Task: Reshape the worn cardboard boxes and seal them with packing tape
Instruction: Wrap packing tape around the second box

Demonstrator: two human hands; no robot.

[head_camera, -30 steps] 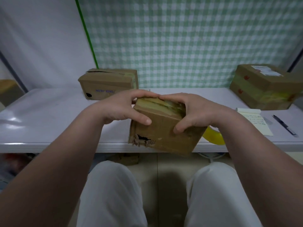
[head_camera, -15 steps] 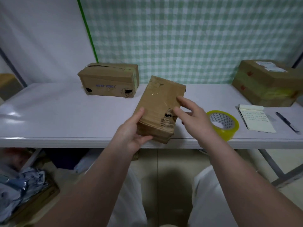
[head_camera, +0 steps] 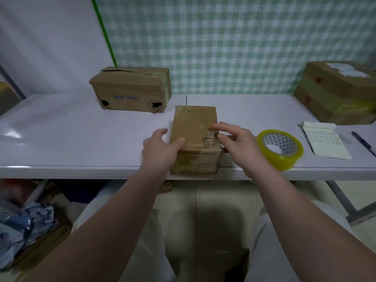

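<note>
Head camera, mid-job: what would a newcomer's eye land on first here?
A worn cardboard box stands at the near edge of the table, centre frame, its top torn; the left hand touches its left side and the right hand reaches over the tear. A yellow tape roll lies just right of that hand. Two more boxes sit behind: a holed box back left, a taped box far right.

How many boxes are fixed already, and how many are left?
One looks done: the right box has yellowish tape around it. In hand: the left hand and right hand are at the small torn box, its tear not yet taped. Left: the tape roll lies unused, and the left box has holes and a split top.
</note>
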